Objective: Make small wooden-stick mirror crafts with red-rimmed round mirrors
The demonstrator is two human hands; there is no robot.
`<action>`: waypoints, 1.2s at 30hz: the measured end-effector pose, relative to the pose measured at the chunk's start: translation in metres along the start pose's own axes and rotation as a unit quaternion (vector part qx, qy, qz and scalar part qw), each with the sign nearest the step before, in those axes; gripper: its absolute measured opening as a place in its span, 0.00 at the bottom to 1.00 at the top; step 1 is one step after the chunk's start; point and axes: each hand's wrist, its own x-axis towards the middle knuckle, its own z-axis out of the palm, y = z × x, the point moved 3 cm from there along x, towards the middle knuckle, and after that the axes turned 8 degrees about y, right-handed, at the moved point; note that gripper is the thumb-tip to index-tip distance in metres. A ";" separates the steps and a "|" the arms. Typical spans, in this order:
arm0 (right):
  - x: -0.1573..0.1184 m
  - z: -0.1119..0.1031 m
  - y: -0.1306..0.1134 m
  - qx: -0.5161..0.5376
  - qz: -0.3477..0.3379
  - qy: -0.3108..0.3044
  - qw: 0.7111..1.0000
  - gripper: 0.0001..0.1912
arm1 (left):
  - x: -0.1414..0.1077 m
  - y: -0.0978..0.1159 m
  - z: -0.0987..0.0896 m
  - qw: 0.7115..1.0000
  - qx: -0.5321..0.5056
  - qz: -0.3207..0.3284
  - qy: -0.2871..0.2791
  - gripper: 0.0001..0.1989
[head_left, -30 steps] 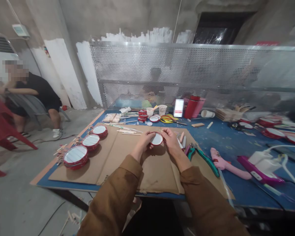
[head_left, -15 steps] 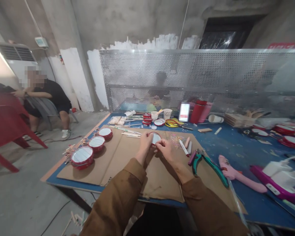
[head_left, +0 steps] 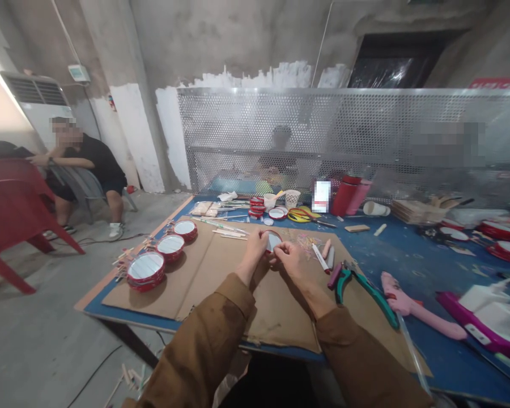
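One red-rimmed disc (head_left: 274,241) | our left hand (head_left: 255,247) pinches its left edge, right hand (head_left: 291,257) its near-right | we could drop it if grip slackens

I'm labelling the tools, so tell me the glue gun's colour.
The glue gun is mostly pink, seen best in the head view.

Left hand (head_left: 254,250) holds red-rimmed disc (head_left: 274,242) above cardboard (head_left: 212,275); right hand (head_left: 293,259) pinches its edge. Pliers (head_left: 378,297) at right.
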 end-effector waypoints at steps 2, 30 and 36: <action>0.000 -0.002 -0.002 -0.009 0.006 0.009 1.000 0.06 | -0.001 0.000 0.000 1.000 -0.026 0.001 -0.009 0.05; 0.017 -0.004 0.011 0.065 -0.013 0.097 0.993 0.11 | -0.011 -0.001 0.002 0.980 -0.159 -0.102 -0.064 0.10; 0.012 0.002 0.011 0.026 -0.015 0.052 0.998 0.17 | -0.001 -0.006 -0.001 0.991 -0.112 -0.074 0.010 0.08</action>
